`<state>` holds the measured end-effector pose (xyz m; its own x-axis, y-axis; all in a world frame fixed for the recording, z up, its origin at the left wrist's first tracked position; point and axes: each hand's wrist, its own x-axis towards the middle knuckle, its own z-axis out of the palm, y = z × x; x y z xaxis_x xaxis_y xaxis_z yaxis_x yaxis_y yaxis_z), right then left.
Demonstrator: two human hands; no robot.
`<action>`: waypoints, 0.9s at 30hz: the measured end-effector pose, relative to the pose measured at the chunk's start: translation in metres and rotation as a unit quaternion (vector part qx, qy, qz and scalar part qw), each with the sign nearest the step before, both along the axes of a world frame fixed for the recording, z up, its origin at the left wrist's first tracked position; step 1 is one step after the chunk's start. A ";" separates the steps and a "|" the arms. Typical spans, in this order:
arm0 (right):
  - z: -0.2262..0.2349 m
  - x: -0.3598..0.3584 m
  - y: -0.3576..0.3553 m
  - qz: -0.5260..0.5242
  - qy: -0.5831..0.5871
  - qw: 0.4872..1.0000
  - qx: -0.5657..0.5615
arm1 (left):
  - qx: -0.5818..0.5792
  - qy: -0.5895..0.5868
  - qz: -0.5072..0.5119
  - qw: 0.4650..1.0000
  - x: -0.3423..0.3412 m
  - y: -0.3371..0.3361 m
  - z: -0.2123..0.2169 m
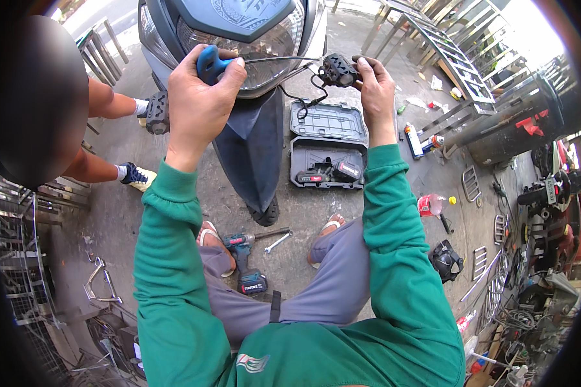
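Note:
My left hand [203,97] is closed around the blue handle of a screwdriver [210,64]. Its thin shaft runs right to the black round lamp [337,70], where the tip seems to meet the lamp's near side. Between thumb and fingers, my right hand [376,87] grips that lamp by its outer edge. A black cable [310,100] hangs from the lamp in a loop. Both hands are in front of the scooter's headlight [265,68], above its black front fender [252,148]. A similar black lamp [157,113] shows just left of my left wrist.
Beyond the fender lies an open grey toolbox [327,145] with battery packs. Between my feet are a cordless impact driver [244,261] and a wrench [278,243]. A bystander [106,103] stands at left. Spray cans [414,142], a bottle [431,205] and metal parts lie to the right.

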<state>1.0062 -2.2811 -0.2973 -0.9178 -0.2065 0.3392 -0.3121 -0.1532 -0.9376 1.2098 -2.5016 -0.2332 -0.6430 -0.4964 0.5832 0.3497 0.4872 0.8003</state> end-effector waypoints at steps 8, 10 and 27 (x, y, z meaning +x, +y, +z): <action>-0.003 -0.004 0.002 0.010 -0.011 1.000 -0.009 | 0.009 -0.015 -0.005 1.000 -0.008 0.007 -0.007; -0.002 -0.003 0.004 0.013 -0.013 1.000 -0.009 | -0.002 -0.011 0.000 1.000 -0.008 0.008 -0.007; -0.003 0.001 0.004 -0.001 -0.004 1.000 0.008 | 0.069 -0.028 -0.011 0.997 -0.013 -0.007 -0.016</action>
<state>1.0070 -2.2771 -0.2999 -0.9210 -0.2096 0.3283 -0.3046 -0.1378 -0.9425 1.1970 -2.5084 -0.2488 -0.6837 -0.5553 0.4735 0.3118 0.3643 0.8775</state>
